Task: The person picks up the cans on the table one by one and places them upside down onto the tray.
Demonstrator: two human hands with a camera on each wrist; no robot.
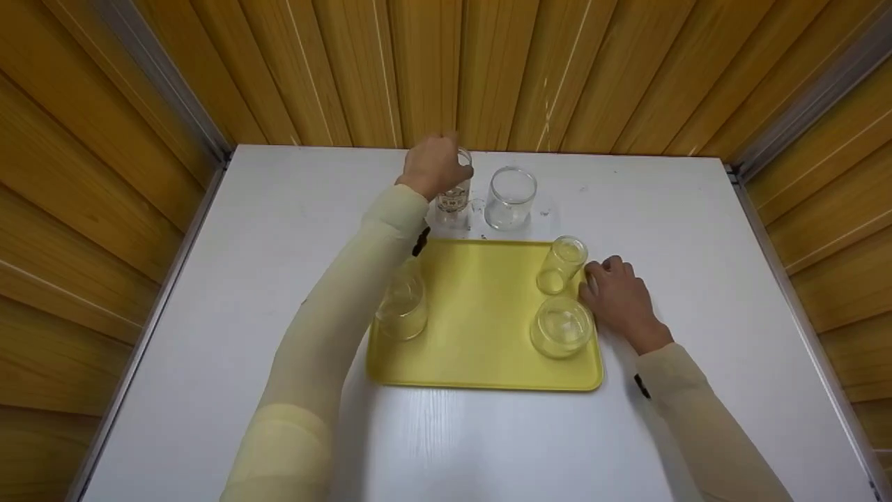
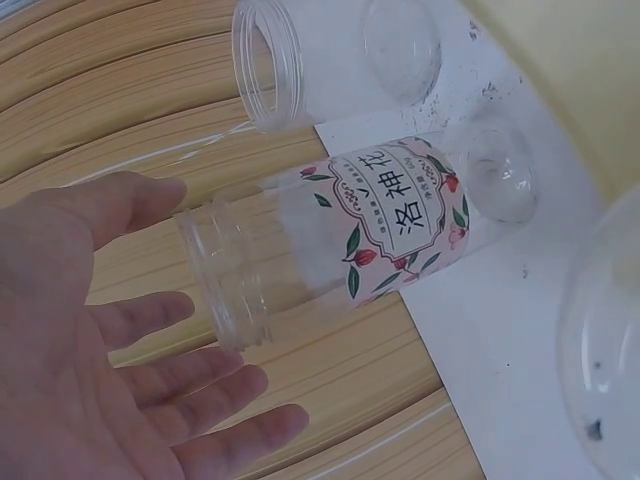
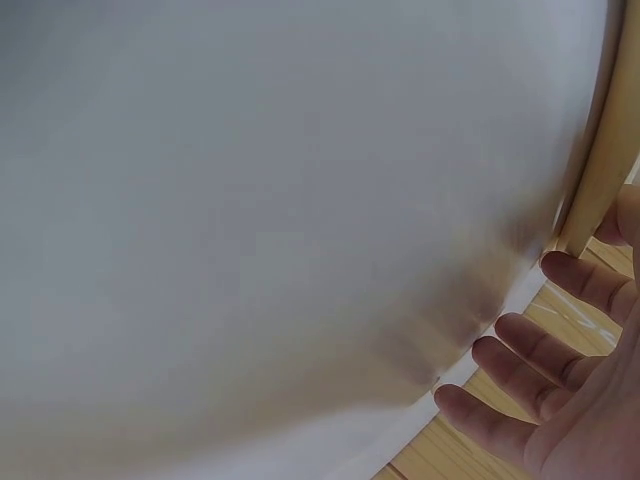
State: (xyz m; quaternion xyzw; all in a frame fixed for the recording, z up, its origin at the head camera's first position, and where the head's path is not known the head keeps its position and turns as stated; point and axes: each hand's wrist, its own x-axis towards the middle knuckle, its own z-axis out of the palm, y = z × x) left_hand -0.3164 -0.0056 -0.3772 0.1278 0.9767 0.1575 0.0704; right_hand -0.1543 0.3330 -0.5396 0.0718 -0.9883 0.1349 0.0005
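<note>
My left hand (image 1: 432, 166) is at the far edge of the table, over the mouth of a clear jar (image 1: 453, 199). In the left wrist view this jar has a pink floral label (image 2: 395, 215) with Chinese characters. The thumb is right at its threaded rim, and the fingers are spread apart beside the neck. My right hand (image 1: 619, 296) rests at the right edge of a yellow tray (image 1: 474, 314), fingers loosely bent and thumb by the rim. Close to it on the tray are a narrow upside-down glass jar (image 1: 562, 263) and a wider glass jar (image 1: 561, 328).
Another wide clear jar (image 1: 510, 199) stands right of the labelled one, behind the tray. A glass jar (image 1: 403, 307) on the tray's left side is partly covered by the left sleeve. Wood-panelled walls (image 1: 488, 70) border the white table (image 1: 279, 209).
</note>
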